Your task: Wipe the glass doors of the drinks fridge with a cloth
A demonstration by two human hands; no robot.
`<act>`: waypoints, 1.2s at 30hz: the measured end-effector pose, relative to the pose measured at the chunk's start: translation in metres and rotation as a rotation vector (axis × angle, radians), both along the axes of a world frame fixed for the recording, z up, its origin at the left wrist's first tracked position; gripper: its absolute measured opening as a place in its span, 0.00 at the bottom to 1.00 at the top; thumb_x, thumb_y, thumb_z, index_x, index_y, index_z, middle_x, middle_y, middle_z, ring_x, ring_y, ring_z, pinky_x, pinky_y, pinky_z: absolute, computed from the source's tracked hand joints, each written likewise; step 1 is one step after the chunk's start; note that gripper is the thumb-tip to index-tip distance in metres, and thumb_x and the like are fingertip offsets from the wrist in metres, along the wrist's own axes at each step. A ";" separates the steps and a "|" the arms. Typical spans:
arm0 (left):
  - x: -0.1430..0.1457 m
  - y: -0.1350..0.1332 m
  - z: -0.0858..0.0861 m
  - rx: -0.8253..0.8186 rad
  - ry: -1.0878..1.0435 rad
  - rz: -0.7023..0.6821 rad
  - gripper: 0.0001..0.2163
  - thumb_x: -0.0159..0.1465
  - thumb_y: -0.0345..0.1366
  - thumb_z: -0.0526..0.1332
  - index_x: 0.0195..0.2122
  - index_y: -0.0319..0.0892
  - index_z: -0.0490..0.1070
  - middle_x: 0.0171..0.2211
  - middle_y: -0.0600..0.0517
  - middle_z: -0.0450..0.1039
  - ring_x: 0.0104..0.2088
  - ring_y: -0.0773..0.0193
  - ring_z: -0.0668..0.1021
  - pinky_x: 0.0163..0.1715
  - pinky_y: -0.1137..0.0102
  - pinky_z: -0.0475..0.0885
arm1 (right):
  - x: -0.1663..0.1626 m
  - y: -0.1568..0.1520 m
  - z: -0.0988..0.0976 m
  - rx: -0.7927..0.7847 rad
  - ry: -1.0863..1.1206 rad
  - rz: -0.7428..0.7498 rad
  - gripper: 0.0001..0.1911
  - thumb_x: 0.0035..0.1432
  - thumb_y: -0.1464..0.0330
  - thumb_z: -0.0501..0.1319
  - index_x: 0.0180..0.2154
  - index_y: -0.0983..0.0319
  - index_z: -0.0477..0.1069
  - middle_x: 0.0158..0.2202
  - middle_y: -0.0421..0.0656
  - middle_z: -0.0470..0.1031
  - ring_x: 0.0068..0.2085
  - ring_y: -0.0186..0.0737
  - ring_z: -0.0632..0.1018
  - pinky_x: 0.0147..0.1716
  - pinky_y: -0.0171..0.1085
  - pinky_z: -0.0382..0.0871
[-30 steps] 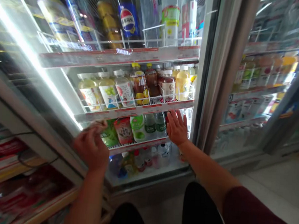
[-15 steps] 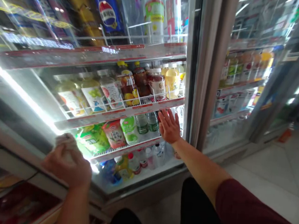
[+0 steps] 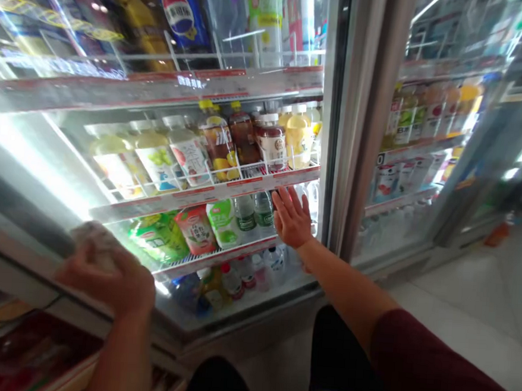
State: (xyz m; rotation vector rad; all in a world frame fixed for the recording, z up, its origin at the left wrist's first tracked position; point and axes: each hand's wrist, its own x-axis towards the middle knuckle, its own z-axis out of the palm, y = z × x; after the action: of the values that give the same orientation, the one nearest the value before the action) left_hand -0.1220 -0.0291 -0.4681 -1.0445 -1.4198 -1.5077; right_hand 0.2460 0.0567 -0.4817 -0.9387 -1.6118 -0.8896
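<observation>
My left hand is closed around a crumpled pale cloth, at the lower left side of a glass fridge door. Motion blurs both the hand and the cloth. My right hand lies flat with fingers spread, apparently against the glass, near the door's right frame. Behind the glass, wire shelves carry drinks: a bottle with a Pepsi-style label, dark tea bottles, a green pouch-like pack and clear water bottles.
A second glass fridge door with more bottles stands to the right. Pale floor tiles lie at the lower right, with an orange object farther back. Low shelves with red goods and a cable are at the lower left.
My left hand has moved slightly left with the cloth. My right hand keeps nearly the same place on the glass, and the view has shifted a little.
</observation>
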 end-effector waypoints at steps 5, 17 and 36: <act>0.050 0.000 0.002 -0.046 0.064 -0.091 0.20 0.67 0.38 0.58 0.60 0.39 0.66 0.57 0.42 0.69 0.60 0.48 0.70 0.61 0.49 0.67 | 0.000 0.000 0.000 -0.033 0.003 0.017 0.26 0.71 0.66 0.52 0.67 0.58 0.64 0.68 0.48 0.66 0.73 0.44 0.59 0.75 0.51 0.42; 0.103 0.015 0.051 0.003 0.092 -0.275 0.19 0.70 0.38 0.60 0.60 0.36 0.68 0.56 0.42 0.66 0.60 0.54 0.69 0.62 0.53 0.65 | 0.002 0.002 -0.003 -0.017 -0.016 -0.025 0.27 0.71 0.65 0.51 0.69 0.58 0.62 0.69 0.47 0.66 0.74 0.44 0.58 0.75 0.51 0.40; 0.191 0.018 0.004 -0.184 0.388 -0.425 0.15 0.72 0.32 0.56 0.56 0.48 0.76 0.49 0.45 0.72 0.52 0.59 0.73 0.55 0.61 0.67 | 0.003 0.001 -0.005 -0.004 0.011 0.057 0.31 0.70 0.66 0.51 0.72 0.58 0.55 0.69 0.48 0.65 0.73 0.45 0.60 0.74 0.51 0.43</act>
State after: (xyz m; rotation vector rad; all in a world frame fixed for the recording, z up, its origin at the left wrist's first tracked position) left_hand 0.0693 -0.0115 -0.4645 -1.7336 -1.1176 -1.3699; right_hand 0.2494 0.0581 -0.4867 -0.8949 -1.6234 -0.8411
